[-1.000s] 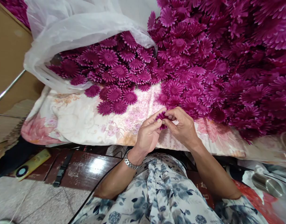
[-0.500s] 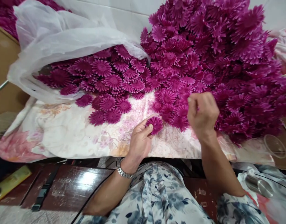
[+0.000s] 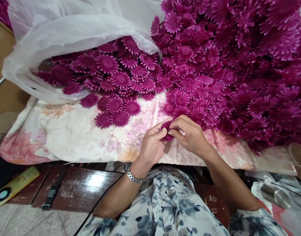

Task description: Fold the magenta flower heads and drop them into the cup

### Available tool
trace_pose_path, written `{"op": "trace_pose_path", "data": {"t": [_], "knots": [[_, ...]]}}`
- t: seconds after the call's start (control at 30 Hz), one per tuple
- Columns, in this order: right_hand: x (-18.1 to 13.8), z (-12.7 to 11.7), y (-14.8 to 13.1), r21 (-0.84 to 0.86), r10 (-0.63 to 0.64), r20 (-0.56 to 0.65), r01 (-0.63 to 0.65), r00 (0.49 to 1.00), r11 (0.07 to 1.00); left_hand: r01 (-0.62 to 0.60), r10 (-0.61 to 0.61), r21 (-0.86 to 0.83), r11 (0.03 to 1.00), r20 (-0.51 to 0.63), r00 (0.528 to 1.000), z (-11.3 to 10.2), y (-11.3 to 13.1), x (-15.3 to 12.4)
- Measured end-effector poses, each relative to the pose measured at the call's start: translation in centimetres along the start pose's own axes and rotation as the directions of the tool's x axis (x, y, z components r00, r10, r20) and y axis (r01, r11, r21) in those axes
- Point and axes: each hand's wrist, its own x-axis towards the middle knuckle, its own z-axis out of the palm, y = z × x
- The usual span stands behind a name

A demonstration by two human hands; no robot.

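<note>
Between thumb and fingers, my left hand (image 3: pixel 152 144) grips a small magenta artificial flower head (image 3: pixel 167 135) above the near edge of the cloth. My right hand (image 3: pixel 189 136) meets it from the right, thumb and fingertips pinched at the flower's petals. Its fingers partly cover the flower, and whether a separate piece sits in that pinch cannot be seen. Just beyond both hands rises a large heap of similar magenta flowers (image 3: pixel 189 83). A smaller group of flower heads (image 3: pixel 116 104) lies on the cloth to the left.
A translucent plastic bag (image 3: pixel 74 36) gapes open at the back left with flowers spilling from it. Under everything lies a floral cloth (image 3: pixel 74 137). A metal cup (image 3: pixel 275 196) lies at the lower right, below a clear plastic container (image 3: pixel 299 154). Cardboard (image 3: pixel 4 65) stands at the far left.
My right hand has come down and left from above the heap to the flower in my left hand, and its fingertips now pinch there. The camera view has shifted slightly.
</note>
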Motion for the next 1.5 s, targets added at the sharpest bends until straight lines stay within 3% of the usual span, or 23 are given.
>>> {"op": "trace_pose_path", "data": {"t": [0.1, 0.3, 0.6, 0.7, 0.8, 0.87, 0.97, 1.03, 1.07, 1.13, 1.2, 1.3, 1.37, 1.47, 1.5], "knots": [[0.0, -0.8, 0.5, 0.075, 0.004, 0.015, -0.005, 1.0, 0.997, -0.013, 0.013, 0.012, 1.0, 0.023, 1.0, -0.3, 0.3, 0.0], [-0.4, -0.6, 0.4, -0.239, -0.117, 0.008, 0.115, 0.993, 0.964, 0.016, -0.018, 0.052, 0.999, 0.031, 0.999, -0.3, -0.2, 0.1], [-1.0, 0.3, 0.9, -0.349, -0.193, 0.011, 0.184, 0.981, 0.919, -0.008, 0.005, 0.088, 0.996, 0.035, 0.999, -0.2, -0.8, -0.2], [-0.3, -1.9, 2.4, -0.484, -0.184, -0.155, 0.088, 0.971, 0.871, -0.024, 0.024, 0.072, 0.997, 0.004, 1.0, -0.3, -0.7, -0.3], [0.9, -5.7, 4.3, -0.626, -0.131, -0.401, -0.167, 0.907, 0.762, -0.029, 0.03, 0.033, 0.999, -0.007, 1.0, -0.4, -0.5, -0.2], [1.5, -7.4, 4.6, -0.619, -0.061, -0.437, -0.251, 0.898, 0.745, -0.007, 0.007, -0.003, 1.0, -0.013, 1.0, -0.3, -0.4, -0.2], [1.6, -6.7, 3.1, -0.546, -0.075, -0.312, -0.114, 0.947, 0.83, 0.023, -0.025, -0.036, 0.999, -0.049, 0.999, 0.1, -0.3, 0.0], [1.2, -4.4, 1.6, -0.337, -0.137, -0.061, 0.109, 0.989, 0.935, 0.032, -0.034, -0.044, 0.999, -0.061, 0.998, 0.5, -0.3, 0.1], [0.9, -3.1, 1.0, -0.244, -0.153, 0.044, 0.159, 0.987, 0.957, 0.037, -0.039, -0.042, 0.998, -0.059, 0.998, 0.6, -0.3, 0.1], [0.4, -1.0, 0.2, -0.201, -0.165, 0.122, 0.187, 0.979, 0.962, 0.054, -0.055, -0.019, 0.998, -0.036, 0.998, 0.8, -0.3, 0.2], [0.1, 0.1, 0.2, -0.249, -0.177, 0.126, 0.204, 0.976, 0.947, 0.045, -0.044, 0.019, 0.999, -0.018, 0.999, 0.9, -0.4, 0.2], [0.3, -0.5, 1.0, -0.368, -0.212, 0.065, 0.221, 0.975, 0.903, -0.009, 0.009, 0.042, 0.999, -0.008, 1.0, 1.0, -0.5, 0.2], [0.9, -2.2, 2.2, -0.471, -0.238, -0.082, 0.173, 0.968, 0.865, -0.024, 0.024, 0.028, 0.999, 0.001, 1.0, 1.0, -0.5, 0.2], [2.4, -5.8, 3.8, -0.629, -0.205, -0.366, -0.08, 0.908, 0.773, -0.002, 0.002, -0.002, 1.0, 0.018, 1.0, 1.0, -0.1, 0.2], [2.9, -6.8, 4.1, -0.662, -0.16, -0.389, -0.154, 0.907, 0.734, 0.006, -0.006, -0.014, 1.0, 0.02, 1.0, 1.1, 0.0, 0.2]]}}
